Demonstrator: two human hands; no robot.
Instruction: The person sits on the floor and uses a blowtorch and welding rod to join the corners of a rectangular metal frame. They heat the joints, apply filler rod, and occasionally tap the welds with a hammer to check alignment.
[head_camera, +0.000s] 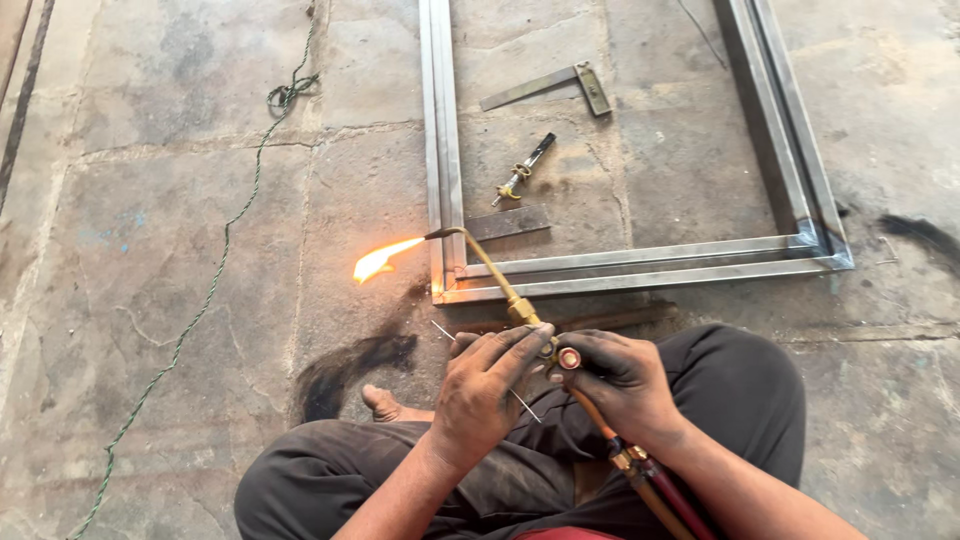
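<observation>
Two hands meet at a brass torch (500, 290): left hand (485, 385) fingers pinch its valve along with a thin wire (520, 402), right hand (620, 380) fingers curl around the handle. Flame (378, 262) burns beyond the fingers. Stone slab floor (150, 250), soot-stained. Steel frame (640, 265) just ahead; try square (550, 88), lighter tool (523, 170), flat plate (508, 222) farther. Green rope (215, 280) lies well off to the left.

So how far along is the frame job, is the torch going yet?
Done: the steel frame lies squared on the stone floor, with a try square inside it. In hand: the torch is lit with a yellow flame; the left hand and right hand are at its valves. Left: the flame points away from the near-left corner, and whether that joint is finished cannot be told.
</observation>
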